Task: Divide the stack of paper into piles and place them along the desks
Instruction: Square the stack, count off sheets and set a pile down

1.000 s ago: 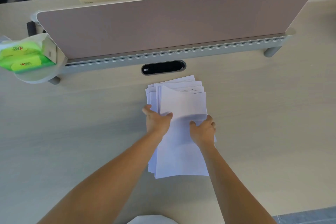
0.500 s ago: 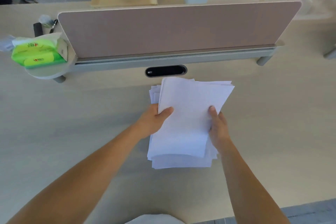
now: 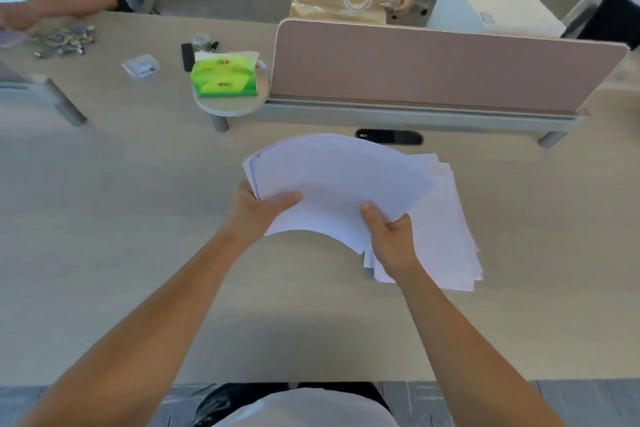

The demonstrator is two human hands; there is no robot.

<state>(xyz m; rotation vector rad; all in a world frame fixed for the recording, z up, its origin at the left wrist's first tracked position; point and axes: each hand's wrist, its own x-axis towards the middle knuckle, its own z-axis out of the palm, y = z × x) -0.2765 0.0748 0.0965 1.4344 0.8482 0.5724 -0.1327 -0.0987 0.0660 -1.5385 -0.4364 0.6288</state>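
We pinch the sheaf [image 3: 339,184], left hand [image 3: 254,210] and right hand [image 3: 389,237] clamped on its near edge, above the pile [image 3: 446,239].

A long pale wood-grain desk [image 3: 138,218] carries everything. A loose pile of white paper [image 3: 446,236] lies flat on it to the right of centre, just in front of a dark oval cable slot [image 3: 389,137]. Behind the slot a pink divider screen [image 3: 433,69] stands on a grey rail with short legs. At the far left lie a small clear packet [image 3: 140,65] and a scatter of small items [image 3: 60,40].
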